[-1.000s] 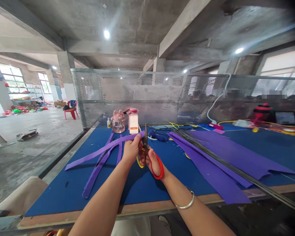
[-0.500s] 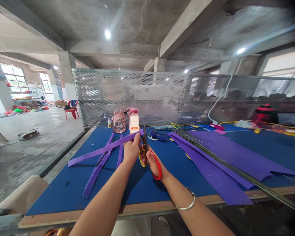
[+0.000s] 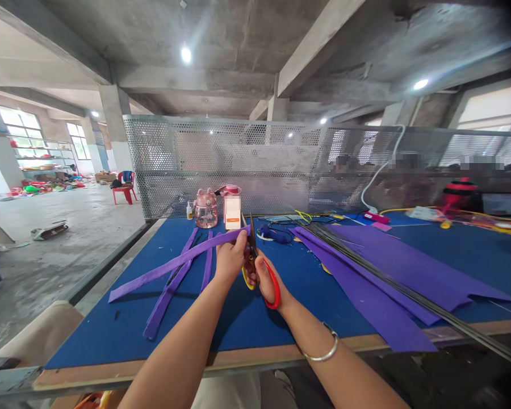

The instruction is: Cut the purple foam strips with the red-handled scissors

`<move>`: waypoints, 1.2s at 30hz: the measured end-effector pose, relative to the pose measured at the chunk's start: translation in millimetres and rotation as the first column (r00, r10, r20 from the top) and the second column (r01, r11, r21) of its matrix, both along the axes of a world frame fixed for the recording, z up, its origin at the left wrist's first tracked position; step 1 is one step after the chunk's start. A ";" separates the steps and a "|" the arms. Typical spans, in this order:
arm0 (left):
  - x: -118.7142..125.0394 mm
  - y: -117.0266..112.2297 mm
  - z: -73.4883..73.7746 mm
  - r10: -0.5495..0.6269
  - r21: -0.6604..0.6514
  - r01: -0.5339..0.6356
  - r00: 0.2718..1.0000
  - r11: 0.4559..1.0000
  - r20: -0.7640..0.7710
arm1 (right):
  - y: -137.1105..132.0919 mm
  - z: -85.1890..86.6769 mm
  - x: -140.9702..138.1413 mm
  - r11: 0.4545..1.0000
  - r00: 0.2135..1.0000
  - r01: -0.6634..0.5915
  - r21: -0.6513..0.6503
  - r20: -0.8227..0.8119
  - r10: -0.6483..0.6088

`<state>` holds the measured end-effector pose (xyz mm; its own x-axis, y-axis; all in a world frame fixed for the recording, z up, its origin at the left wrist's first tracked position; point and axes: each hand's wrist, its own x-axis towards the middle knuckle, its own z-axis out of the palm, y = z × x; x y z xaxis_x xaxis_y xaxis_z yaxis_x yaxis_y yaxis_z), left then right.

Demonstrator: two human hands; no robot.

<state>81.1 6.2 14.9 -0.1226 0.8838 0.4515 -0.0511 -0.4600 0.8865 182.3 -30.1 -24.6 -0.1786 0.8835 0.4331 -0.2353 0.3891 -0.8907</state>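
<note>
My left hand (image 3: 231, 255) is closed on a long purple fabric strip (image 3: 174, 262), which it holds above the table, its far end trailing left. In my right hand (image 3: 264, 276) is a pair of scissors (image 3: 272, 288) with one red and one yellow handle loop. The scissor blades are parted and point away from me, with the strip's right end at them. Whether they touch the strip I cannot tell. Below the held strip, more purple strips (image 3: 166, 307) lie on the blue tabletop (image 3: 247, 335), with a thin dark item among them.
Purple fabric sheets (image 3: 392, 261) and a bundle of thin wires (image 3: 392, 284) cover the right side, the wires overhanging the front edge. A pink bottle (image 3: 205, 211), a phone (image 3: 233, 213) and a dark blue bundle (image 3: 276, 234) stand or lie before the perforated metal screen (image 3: 259, 153).
The strip's right end has shifted slightly right, towards the scissors, and its left end has swung a little left and down. Both hands keep their hold.
</note>
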 end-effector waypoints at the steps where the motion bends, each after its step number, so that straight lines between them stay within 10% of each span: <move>1: 0.2 -0.6 0.5 0.002 -0.004 -0.002 1.000 1.000 -0.001 | -0.6 0.8 -0.6 1.000 1.000 0.011 -0.014 -0.001 -0.011; 36: -0.2 -2.1 1.9 0.148 0.110 -0.136 0.982 0.985 -0.114 | 1.6 -4.0 4.5 0.999 0.989 0.047 0.023 0.139 -0.049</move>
